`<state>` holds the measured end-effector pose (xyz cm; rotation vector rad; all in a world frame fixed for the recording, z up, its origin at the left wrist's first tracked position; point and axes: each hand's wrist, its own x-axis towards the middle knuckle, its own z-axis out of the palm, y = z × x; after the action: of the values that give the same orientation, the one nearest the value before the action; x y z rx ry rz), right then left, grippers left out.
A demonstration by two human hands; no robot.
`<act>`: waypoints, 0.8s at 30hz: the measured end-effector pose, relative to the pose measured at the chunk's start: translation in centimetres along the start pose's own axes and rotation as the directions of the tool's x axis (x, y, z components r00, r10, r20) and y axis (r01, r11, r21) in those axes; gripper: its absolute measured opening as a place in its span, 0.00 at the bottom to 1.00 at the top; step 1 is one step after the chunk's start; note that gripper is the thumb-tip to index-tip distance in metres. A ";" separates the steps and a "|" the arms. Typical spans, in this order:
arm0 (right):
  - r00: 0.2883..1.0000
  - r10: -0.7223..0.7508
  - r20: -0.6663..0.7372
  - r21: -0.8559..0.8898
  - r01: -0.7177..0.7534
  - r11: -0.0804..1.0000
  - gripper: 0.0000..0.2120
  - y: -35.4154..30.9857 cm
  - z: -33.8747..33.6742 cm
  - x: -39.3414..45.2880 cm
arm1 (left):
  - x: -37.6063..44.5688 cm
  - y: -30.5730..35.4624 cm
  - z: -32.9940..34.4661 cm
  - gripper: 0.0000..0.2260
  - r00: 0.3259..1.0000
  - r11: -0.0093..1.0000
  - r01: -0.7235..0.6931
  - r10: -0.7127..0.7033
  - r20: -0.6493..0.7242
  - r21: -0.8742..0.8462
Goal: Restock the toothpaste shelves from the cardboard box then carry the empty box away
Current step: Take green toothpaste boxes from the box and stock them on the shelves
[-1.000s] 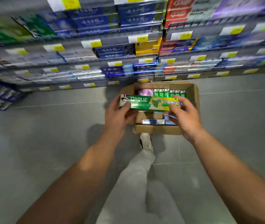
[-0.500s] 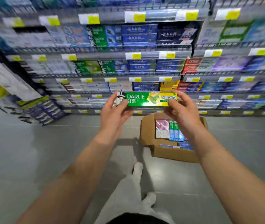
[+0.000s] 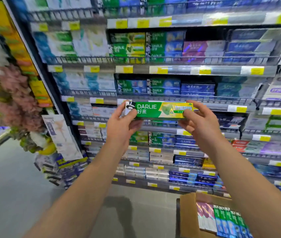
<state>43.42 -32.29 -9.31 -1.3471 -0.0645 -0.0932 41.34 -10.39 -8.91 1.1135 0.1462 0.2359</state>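
Note:
I hold a green and yellow Darlie toothpaste carton (image 3: 158, 110) level in front of the toothpaste shelves (image 3: 170, 98). My left hand (image 3: 122, 124) grips its left end and my right hand (image 3: 199, 122) grips its right end. Matching green and yellow Darlie cartons (image 3: 127, 48) are stacked on a higher shelf, above and slightly left of the held carton. The cardboard box (image 3: 186, 213) stands on the floor at the lower right, partly behind my right forearm, with several toothpaste cartons (image 3: 225, 220) upright inside.
Wire rails and yellow price tags (image 3: 205, 71) run along each shelf front. A bunch of artificial flowers (image 3: 14, 103) and hanging packets (image 3: 60, 136) stick out at the left end of the rack. Grey floor (image 3: 16, 186) lies at the lower left.
Both hands have lifted the Darlie carton from the box up to mid-shelf height. The view has swung upward, so the box now sits at the lower right.

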 end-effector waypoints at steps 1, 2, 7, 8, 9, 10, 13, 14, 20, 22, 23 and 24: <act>1.000 -0.021 0.008 0.003 0.021 1.000 0.15 -0.3 1.9 0.9 | 1.3 1.4 -1.0 0.23 1.000 1.000 -0.015 0.015 0.012 0.012; 0.999 -0.042 0.014 -0.002 0.042 0.999 0.15 -0.6 3.7 1.8 | 2.6 2.8 -1.9 0.22 0.999 0.999 -0.030 0.030 0.018 0.023; 0.988 -0.151 -0.024 -0.038 0.150 0.988 0.15 -1.6 11.1 6.9 | 9.9 8.3 -5.4 0.15 0.990 0.995 -0.096 0.093 0.107 0.023; 0.986 -0.164 -0.032 -0.053 0.162 0.985 0.15 -1.9 12.2 7.9 | 11.3 9.2 -5.8 0.16 0.987 0.994 -0.104 0.101 0.124 0.016; 0.984 -0.173 -0.043 -0.073 0.169 0.983 0.14 -2.2 13.2 9.0 | 12.7 9.8 -6.1 0.16 0.985 0.993 -0.115 0.111 0.134 0.021; 0.981 -0.186 -0.051 -0.102 0.180 0.978 0.14 -2.5 13.9 10.0 | 14.0 10.3 -6.3 0.15 0.982 0.991 -0.131 0.124 0.143 0.041; 0.960 -0.273 -0.067 -0.276 0.246 0.929 0.13 -3.1 15.5 13.3 | 18.1 11.1 -6.6 0.14 0.966 0.969 -0.207 0.181 0.183 0.133; 0.950 -0.305 -0.061 -0.342 0.267 0.901 0.13 -3.3 15.9 14.4 | 19.3 11.2 -6.6 0.16 0.963 0.960 -0.226 0.193 0.190 0.167; 0.878 -0.475 -0.060 -0.507 0.383 0.772 0.18 -3.6 16.6 22.2 | 27.2 11.0 -4.7 0.20 0.917 0.837 -0.399 0.358 0.177 0.373; 0.860 -0.507 -0.061 -0.510 0.410 0.756 0.20 -3.6 16.6 25.1 | 29.7 11.0 -3.6 0.20 0.895 0.780 -0.444 0.406 0.183 0.441; 0.853 -0.516 -0.072 -0.502 0.416 0.758 0.20 -3.6 16.7 26.5 | 30.9 11.1 -2.9 0.20 0.888 0.756 -0.455 0.422 0.180 0.471; 0.850 -0.520 -0.088 -0.494 0.416 0.764 0.20 -3.8 16.8 27.9 | 32.0 11.2 -2.2 0.20 0.880 0.731 -0.465 0.441 0.174 0.499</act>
<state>70.93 -17.56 0.88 -1.7635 -0.2061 -0.7308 70.48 4.58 0.30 1.7060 -0.1194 0.6413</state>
